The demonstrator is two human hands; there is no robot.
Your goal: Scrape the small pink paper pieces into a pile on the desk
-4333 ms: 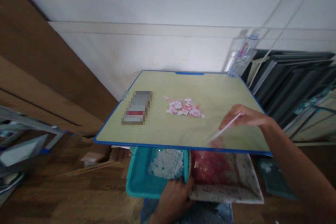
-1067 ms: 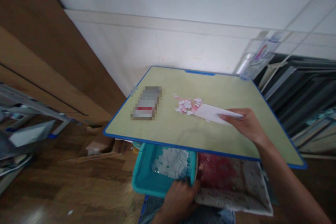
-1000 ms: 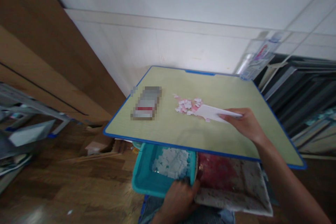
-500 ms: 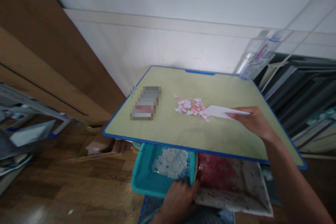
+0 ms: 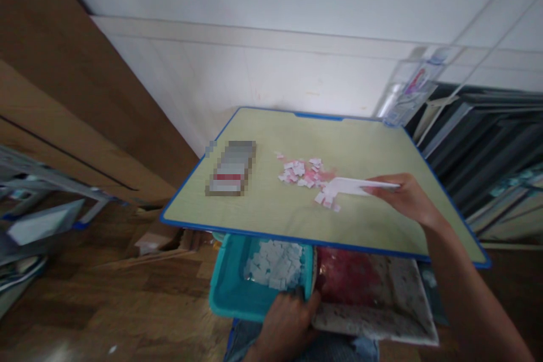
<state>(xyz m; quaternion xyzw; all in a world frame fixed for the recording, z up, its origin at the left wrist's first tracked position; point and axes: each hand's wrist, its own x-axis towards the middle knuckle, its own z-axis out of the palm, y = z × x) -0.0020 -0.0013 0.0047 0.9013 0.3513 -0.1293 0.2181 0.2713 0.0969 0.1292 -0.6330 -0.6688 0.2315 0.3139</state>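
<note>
My right hand (image 5: 401, 195) is closed on the handle end of a white flat scraper (image 5: 350, 185). The scraper's blade rests on the small folding table (image 5: 263, 215), touching a few white-and-pink square chips (image 5: 326, 199). A larger heap of such chips (image 5: 297, 171) lies just behind, amid pink powder or stain. Below the table's front edge, my left hand (image 5: 288, 317) is closed over the rims where a teal basin (image 5: 237, 305) meets a white tray (image 5: 377, 319). White pieces (image 5: 278, 263) fill part of the basin; red coats part of the tray.
A blurred-out flat object (image 5: 231, 167) lies on the table's left. A clear plastic bottle (image 5: 413, 90) stands at the back right corner by dark stacked panels (image 5: 487, 130). Behind is a white wall (image 5: 254, 68); cardboard (image 5: 106, 107) stands left.
The scraper has drawn a few chips toward the front edge, apart from the heap, baring a pink smear. My left hand stays at the basin's rim. The view has shifted slightly.
</note>
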